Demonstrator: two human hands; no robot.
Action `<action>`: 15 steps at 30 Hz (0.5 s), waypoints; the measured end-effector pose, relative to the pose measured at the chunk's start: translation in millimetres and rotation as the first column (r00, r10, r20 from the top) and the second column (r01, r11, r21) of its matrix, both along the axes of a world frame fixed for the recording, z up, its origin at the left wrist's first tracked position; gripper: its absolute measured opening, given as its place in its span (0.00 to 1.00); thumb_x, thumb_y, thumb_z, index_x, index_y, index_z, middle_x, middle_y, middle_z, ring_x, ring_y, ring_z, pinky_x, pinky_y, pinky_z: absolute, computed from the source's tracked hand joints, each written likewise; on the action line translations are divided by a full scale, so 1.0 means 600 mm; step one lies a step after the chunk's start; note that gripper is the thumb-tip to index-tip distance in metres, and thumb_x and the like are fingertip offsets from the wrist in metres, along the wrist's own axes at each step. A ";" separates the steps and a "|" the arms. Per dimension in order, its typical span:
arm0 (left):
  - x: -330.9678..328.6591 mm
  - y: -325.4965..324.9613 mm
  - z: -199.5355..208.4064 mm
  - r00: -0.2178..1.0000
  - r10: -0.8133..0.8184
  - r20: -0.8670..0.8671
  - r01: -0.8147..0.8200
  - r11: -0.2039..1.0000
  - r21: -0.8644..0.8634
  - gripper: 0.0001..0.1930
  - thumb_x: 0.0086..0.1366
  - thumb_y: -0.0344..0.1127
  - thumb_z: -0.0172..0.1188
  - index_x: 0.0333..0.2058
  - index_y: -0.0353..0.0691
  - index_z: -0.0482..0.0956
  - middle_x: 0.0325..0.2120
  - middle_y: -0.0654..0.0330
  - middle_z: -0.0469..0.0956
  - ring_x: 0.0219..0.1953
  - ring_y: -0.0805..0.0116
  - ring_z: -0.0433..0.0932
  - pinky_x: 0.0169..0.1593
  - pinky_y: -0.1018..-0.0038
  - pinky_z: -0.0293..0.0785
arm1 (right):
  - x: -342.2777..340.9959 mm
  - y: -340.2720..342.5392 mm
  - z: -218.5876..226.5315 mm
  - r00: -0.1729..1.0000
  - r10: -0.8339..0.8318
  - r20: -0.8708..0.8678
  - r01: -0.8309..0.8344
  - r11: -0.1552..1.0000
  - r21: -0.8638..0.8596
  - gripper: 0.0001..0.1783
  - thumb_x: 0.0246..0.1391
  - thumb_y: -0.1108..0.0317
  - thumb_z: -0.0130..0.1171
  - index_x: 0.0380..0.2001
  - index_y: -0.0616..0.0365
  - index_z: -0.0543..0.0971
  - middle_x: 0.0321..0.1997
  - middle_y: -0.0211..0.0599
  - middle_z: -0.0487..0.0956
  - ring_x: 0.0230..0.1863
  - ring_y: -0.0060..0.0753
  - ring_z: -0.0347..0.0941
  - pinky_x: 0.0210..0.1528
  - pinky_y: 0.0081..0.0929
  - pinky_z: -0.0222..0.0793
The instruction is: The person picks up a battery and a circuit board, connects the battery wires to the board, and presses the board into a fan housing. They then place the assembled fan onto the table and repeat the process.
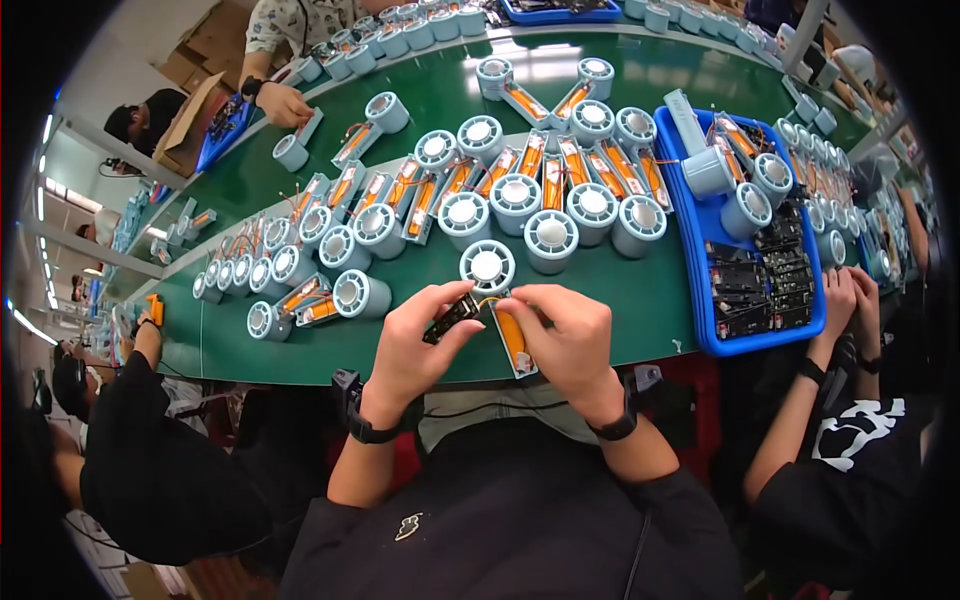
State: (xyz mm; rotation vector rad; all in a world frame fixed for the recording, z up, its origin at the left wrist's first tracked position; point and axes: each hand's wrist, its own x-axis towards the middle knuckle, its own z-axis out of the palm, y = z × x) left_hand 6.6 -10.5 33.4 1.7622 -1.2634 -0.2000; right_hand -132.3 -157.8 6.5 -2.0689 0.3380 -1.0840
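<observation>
Between the fingers and thumb of my left hand (412, 325) is a small black circuit board (453, 318), held tilted at the table's near edge. Thin wires (489, 300) run from beside the board to the fingertips of my right hand (568, 335), which are pinched together on them. Directly below and between the hands lies a light-blue fan housing (487, 265), its round head pointing away from me. Its open handle shows an orange battery (514, 342), partly covered by my right hand.
Many similar housings (551, 240) crowd the green table (630, 330) ahead and left. At right, a blue tray (702, 335) holds black circuit boards (745, 290) and several housings. A co-worker's hands (845, 300) rest beside it; another person's hand (285, 105) touches a housing at far left.
</observation>
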 end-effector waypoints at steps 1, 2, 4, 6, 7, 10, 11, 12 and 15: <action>0.001 0.001 -0.004 1.000 0.001 -0.003 -0.001 1.000 0.004 0.20 0.60 0.27 0.72 0.51 0.36 0.82 0.36 0.57 0.84 0.31 0.70 0.78 0.36 0.72 0.76 | 0.005 0.002 -0.007 0.998 0.007 0.068 -0.006 1.000 -0.003 0.05 0.53 0.76 0.71 0.34 0.62 0.86 0.31 0.43 0.86 0.27 0.39 0.82 0.29 0.29 0.75; 0.002 0.003 -0.009 0.998 -0.039 0.038 0.040 0.999 -0.004 0.21 0.58 0.25 0.73 0.51 0.36 0.82 0.36 0.57 0.84 0.34 0.69 0.79 0.38 0.73 0.77 | 0.010 0.005 -0.013 0.990 0.014 0.137 -0.013 1.000 -0.007 0.05 0.52 0.77 0.71 0.34 0.63 0.86 0.32 0.43 0.86 0.27 0.37 0.83 0.29 0.27 0.76; 0.005 0.004 -0.015 0.985 -0.118 0.124 0.121 0.993 -0.016 0.24 0.52 0.22 0.74 0.51 0.36 0.84 0.36 0.58 0.83 0.40 0.66 0.80 0.41 0.73 0.77 | 0.015 0.013 -0.015 0.978 0.023 0.209 -0.021 1.000 -0.012 0.06 0.52 0.79 0.71 0.35 0.64 0.86 0.32 0.43 0.87 0.26 0.35 0.83 0.29 0.26 0.76; 0.001 0.007 -0.015 0.987 -0.107 0.123 0.110 0.994 -0.018 0.24 0.52 0.22 0.74 0.51 0.36 0.84 0.37 0.58 0.82 0.41 0.65 0.80 0.41 0.73 0.78 | 0.009 0.032 -0.013 0.993 0.035 0.111 -0.073 0.930 0.361 0.07 0.51 0.81 0.70 0.35 0.65 0.86 0.33 0.44 0.88 0.26 0.31 0.83 0.31 0.24 0.77; -0.003 0.010 -0.017 0.988 -0.097 0.120 0.100 0.995 -0.020 0.24 0.51 0.21 0.74 0.50 0.37 0.85 0.38 0.58 0.82 0.42 0.64 0.80 0.42 0.72 0.78 | 0.008 0.038 -0.013 0.996 0.057 0.062 -0.082 0.842 0.533 0.07 0.51 0.82 0.70 0.35 0.66 0.87 0.34 0.44 0.88 0.26 0.29 0.83 0.31 0.23 0.77; -0.005 0.012 -0.027 0.990 -0.093 0.106 0.099 0.994 -0.048 0.24 0.51 0.20 0.73 0.50 0.37 0.85 0.40 0.57 0.81 0.44 0.63 0.80 0.44 0.71 0.79 | 0.013 0.036 -0.032 0.983 0.100 0.154 -0.169 0.821 0.545 0.09 0.51 0.83 0.69 0.37 0.64 0.87 0.35 0.43 0.88 0.27 0.27 0.83 0.31 0.23 0.77; -0.001 0.012 -0.033 0.990 -0.104 0.097 0.111 0.991 -0.073 0.24 0.51 0.19 0.73 0.50 0.37 0.85 0.41 0.56 0.80 0.44 0.62 0.80 0.44 0.71 0.79 | 0.016 0.033 -0.036 0.973 0.118 0.200 -0.211 0.810 0.548 0.10 0.52 0.83 0.69 0.38 0.64 0.87 0.35 0.42 0.88 0.28 0.25 0.83 0.31 0.23 0.77; 0.001 0.012 -0.036 0.990 -0.115 0.088 0.123 0.987 -0.099 0.24 0.51 0.19 0.73 0.50 0.38 0.85 0.42 0.55 0.80 0.45 0.61 0.81 0.45 0.70 0.79 | 0.017 0.028 -0.034 0.972 0.121 0.199 -0.213 0.810 0.546 0.10 0.52 0.83 0.69 0.38 0.64 0.87 0.35 0.42 0.88 0.28 0.25 0.83 0.31 0.23 0.77; 0.005 0.013 -0.040 0.991 -0.099 0.094 0.108 0.989 -0.103 0.24 0.51 0.18 0.72 0.50 0.37 0.86 0.43 0.54 0.80 0.45 0.60 0.81 0.46 0.70 0.80 | 0.018 0.006 -0.023 0.988 0.087 0.128 -0.109 0.978 0.179 0.11 0.50 0.83 0.69 0.38 0.62 0.87 0.37 0.43 0.86 0.30 0.32 0.83 0.30 0.26 0.78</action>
